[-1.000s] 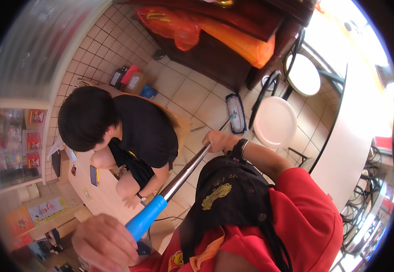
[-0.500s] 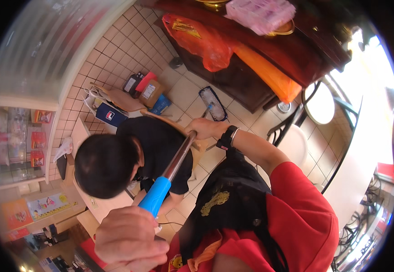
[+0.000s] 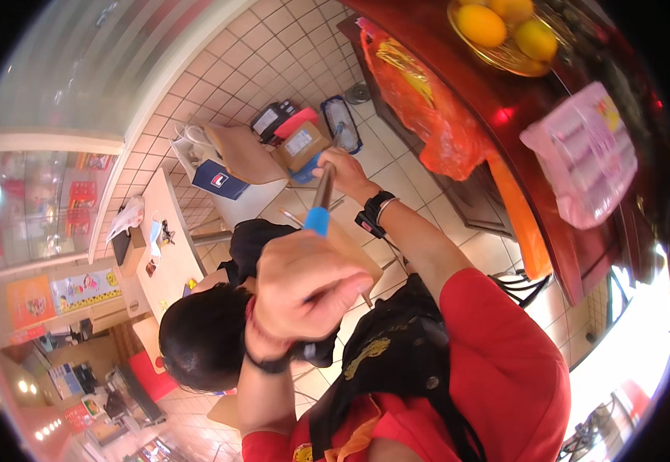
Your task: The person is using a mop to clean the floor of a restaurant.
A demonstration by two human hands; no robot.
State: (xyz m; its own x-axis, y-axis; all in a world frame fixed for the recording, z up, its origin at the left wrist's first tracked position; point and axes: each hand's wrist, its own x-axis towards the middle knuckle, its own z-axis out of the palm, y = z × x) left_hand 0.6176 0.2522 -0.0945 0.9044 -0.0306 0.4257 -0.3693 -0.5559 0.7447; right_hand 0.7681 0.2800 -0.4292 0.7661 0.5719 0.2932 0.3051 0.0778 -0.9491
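Observation:
A flat mop slants away from me over the tiled floor, its blue grip (image 3: 317,220) leading to a metal shaft (image 3: 325,185). My left hand (image 3: 304,285) is closed around the top end of the grip, close below the camera. Farther down, my right hand (image 3: 339,169) wraps the shaft, with a black watch on that wrist. The mop head (image 3: 341,125), a pale pad with a dark blue border, lies on the floor beside a cardboard box (image 3: 302,146) and near the dark red cabinet.
A person in black (image 3: 204,335) sits close on my left by a light table (image 3: 167,246). A chair (image 3: 235,154) bears bags beside the boxes. The red cabinet (image 3: 458,85) at right has a red plastic bag (image 3: 435,115) hanging from it, and fruit (image 3: 481,27) and a pink pack (image 3: 581,154) on top.
The mop head has moved away from me along the cabinet, up to the boxes. Both hands have moved forward with the mop. My view has shifted, showing more of the cabinet top.

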